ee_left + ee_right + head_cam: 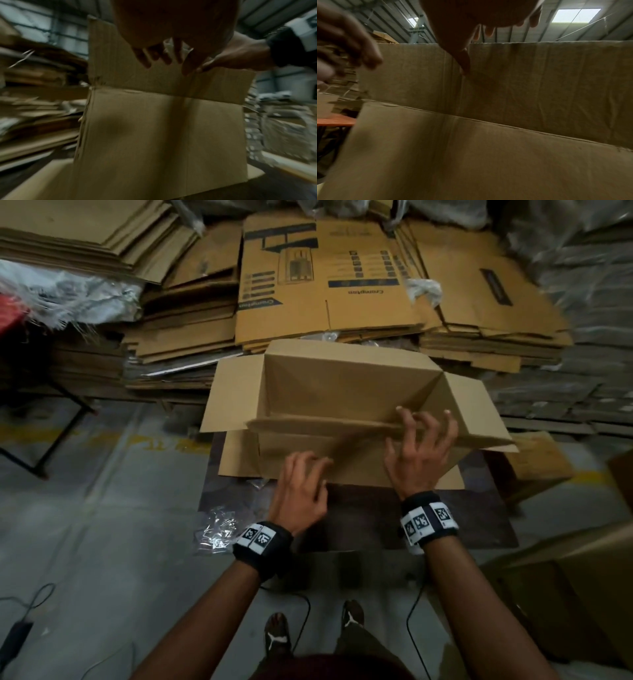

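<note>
An open brown cardboard box point(342, 385) stands on a dark board point(394, 518) in front of me, its side flaps spread outward. The near long flap point(325, 424) stands up. My right hand point(421, 440) grips this flap's top edge near its right end. Its thumb point(464, 59) lies on the outer face and its fingers reach over the edge. My left hand point(301, 477) hovers by the box's front wall point(154, 135), lower left of the right hand. Its fingers point(154, 56) are fairly straight and hold nothing. The box inside looks empty.
Stacks of flattened cartons point(325, 278) rise just behind the box and to both sides. Crumpled clear plastic point(219, 529) lies on the floor at the board's left edge. Another brown box point(582, 577) sits at the right. A black-framed table point(51, 440) stands at the left, with cables point(30, 604) on the floor.
</note>
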Action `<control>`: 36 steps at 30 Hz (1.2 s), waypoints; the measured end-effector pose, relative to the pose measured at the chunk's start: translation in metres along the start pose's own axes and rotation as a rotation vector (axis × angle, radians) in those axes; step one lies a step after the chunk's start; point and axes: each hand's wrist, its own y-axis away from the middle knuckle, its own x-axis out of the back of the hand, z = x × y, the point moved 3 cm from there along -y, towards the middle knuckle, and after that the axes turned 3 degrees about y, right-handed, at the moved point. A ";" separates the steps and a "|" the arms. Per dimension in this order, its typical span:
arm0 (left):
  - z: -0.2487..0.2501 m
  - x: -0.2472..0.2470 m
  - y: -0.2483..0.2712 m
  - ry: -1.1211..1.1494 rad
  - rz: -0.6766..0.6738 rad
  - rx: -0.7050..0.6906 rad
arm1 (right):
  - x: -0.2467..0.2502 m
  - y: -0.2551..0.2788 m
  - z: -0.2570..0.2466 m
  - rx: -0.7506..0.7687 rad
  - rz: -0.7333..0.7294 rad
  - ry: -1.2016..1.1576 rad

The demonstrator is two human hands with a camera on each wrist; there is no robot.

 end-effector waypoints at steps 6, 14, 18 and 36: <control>-0.048 -0.033 -0.031 0.151 0.110 0.636 | -0.042 -0.002 0.060 -0.460 -0.176 -0.105; -0.073 -0.061 -0.016 0.324 0.448 1.109 | -0.080 0.071 0.135 -1.091 -0.271 -0.632; -0.095 -0.070 -0.011 0.369 0.386 1.133 | -0.106 0.083 0.153 -1.092 -0.582 -0.695; -0.090 -0.008 -0.087 0.382 0.509 0.898 | -0.078 -0.030 0.162 -0.896 -0.241 -0.697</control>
